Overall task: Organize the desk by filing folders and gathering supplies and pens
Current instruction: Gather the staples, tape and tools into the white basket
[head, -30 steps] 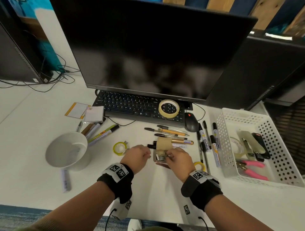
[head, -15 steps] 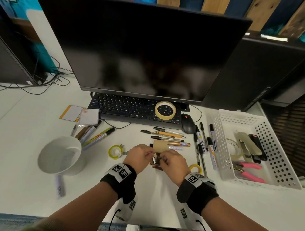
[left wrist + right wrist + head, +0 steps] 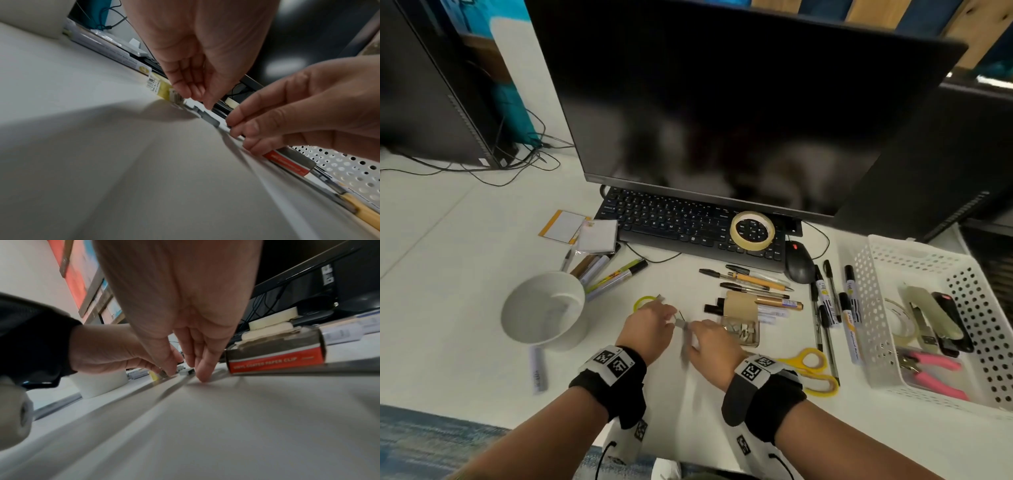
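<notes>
Lying on the desk (image 3: 465,246) betw. both hands, a few small grey metal clips (image 3: 682,323) sit at centre of head view, just at 9 o'clock of the open paper clip box (image 3: 743,333). Left hand (image 3: 649,323) hovers over them w/ fingers bunched together, tips pointing down at the clips; left wrist view shows fingertips (image 3: 195,92) close above the pieces, contact can't be told. Right hand (image 3: 710,344) is just at 3 o'clock of the left one, fingers pressed side by side, tips on the desk beside the clips; whether it pinches one can't be told, blur.

Paper clip box has a red label in right wrist view (image 3: 275,361). At 12 o'clock of the box: cardboard tube (image 3: 741,303) w/ markers, then loose pens (image 3: 750,279). Yellow scissors (image 3: 808,371) lie at 4 o'clock of right hand. More markers (image 3: 851,308) lie at 3 o'clock, next to white basket (image 3: 873,308) holding stapler (image 3: 935,313) and pink pliers (image 3: 935,371). White cup (image 3: 544,310) is at 9 o'clock of left hand, yellow tape roll (image 3: 642,301) just at its 12. Keyboard (image 3: 671,222) w/ masking tape roll (image 3: 752,229) on it, mouse (image 3: 799,262) and monitor (image 3: 722,102) sit further at 12 o'clock.
</notes>
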A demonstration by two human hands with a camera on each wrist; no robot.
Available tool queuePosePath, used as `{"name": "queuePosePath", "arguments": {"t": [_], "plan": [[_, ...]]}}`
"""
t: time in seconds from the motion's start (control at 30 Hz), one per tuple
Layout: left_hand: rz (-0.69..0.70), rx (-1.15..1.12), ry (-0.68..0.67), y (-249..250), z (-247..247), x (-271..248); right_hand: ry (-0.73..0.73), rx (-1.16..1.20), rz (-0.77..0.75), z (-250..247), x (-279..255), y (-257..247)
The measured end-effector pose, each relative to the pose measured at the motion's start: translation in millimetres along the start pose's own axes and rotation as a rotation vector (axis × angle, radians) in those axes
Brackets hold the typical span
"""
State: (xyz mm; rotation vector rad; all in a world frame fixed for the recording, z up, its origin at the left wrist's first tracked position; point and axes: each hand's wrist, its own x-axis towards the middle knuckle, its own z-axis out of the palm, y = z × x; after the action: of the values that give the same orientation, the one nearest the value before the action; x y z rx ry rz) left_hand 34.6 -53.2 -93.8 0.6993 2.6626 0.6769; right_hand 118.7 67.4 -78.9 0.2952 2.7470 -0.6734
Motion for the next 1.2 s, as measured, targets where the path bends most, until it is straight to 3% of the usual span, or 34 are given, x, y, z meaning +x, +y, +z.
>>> {"name": "queuePosePath", "arguments": {"t": [0.27,0.47,0.73,1.0,1.2], "plan": [[0.061,0.047,-0.034,-9,1,7,0.021,0.015,0.002,-2,8,-4],[0.221,0.191,-0.011,-5,4,13,0.061,-0.051,0.081,-2,11,-8],[0.281,0.305,-0.132,0,4,17,-0.007,-0.1,0.094,-1,13,-4],[0.301,0.253,-0.199,-2,3,15,0.187,0.087,0.138,-32,-11,37],[0.345,0.238,-0.243,2,5,15,0.168,0.044,0.233,-38,-17,65]]}}
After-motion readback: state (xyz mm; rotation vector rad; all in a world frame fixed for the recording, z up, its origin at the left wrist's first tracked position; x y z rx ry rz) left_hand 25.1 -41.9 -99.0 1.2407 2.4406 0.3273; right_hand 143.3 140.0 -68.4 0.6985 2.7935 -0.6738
